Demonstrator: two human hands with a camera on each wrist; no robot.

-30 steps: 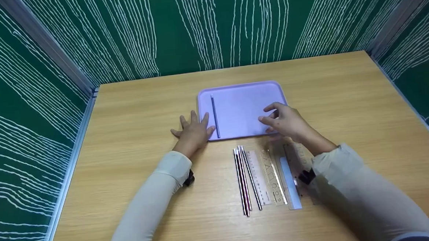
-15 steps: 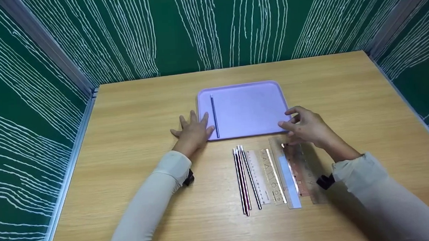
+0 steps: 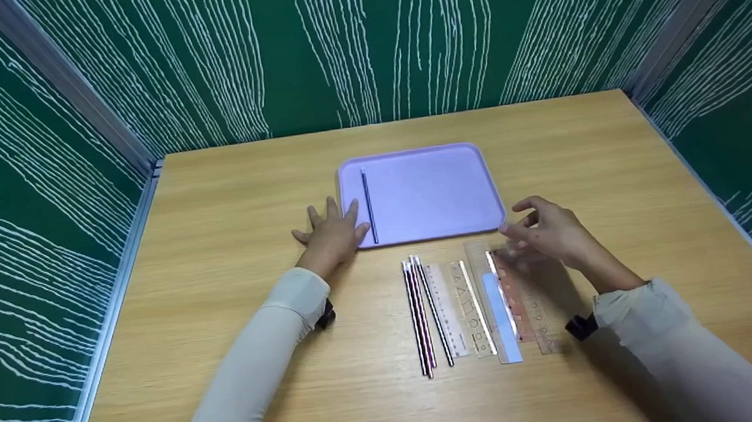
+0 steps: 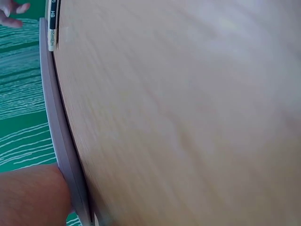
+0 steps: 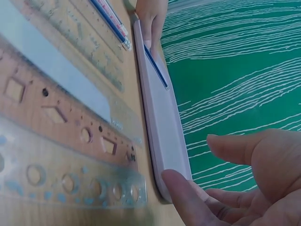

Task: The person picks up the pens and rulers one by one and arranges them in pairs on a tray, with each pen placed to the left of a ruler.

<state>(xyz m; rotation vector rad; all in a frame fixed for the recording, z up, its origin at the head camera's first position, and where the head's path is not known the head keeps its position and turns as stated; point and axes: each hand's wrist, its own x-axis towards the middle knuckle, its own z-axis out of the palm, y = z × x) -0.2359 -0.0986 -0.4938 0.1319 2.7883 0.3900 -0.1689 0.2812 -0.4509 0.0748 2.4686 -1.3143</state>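
Note:
A purple tray lies on the table with one dark pencil along its left side. My left hand rests at the tray's front left corner, fingers spread, thumb beside the pencil. Just off the front right corner hovers my right hand, its fingers loosely bent around nothing. Below it lie several rulers side by side: a clear one with round holes, an orange stencil ruler, a clear one with a blue strip, and others. Several striped pencils lie left of the rulers.
The wooden table reaches back to a green wall with white wavy lines. Similar green panels stand at the left and right, joined by metal posts. Bare wood shows on both sides of the tray.
My right hand has moved from above the tray's right side out past its front right corner, toward me. The left hand stays at the tray's corner. The pencil on the tray lies as before.

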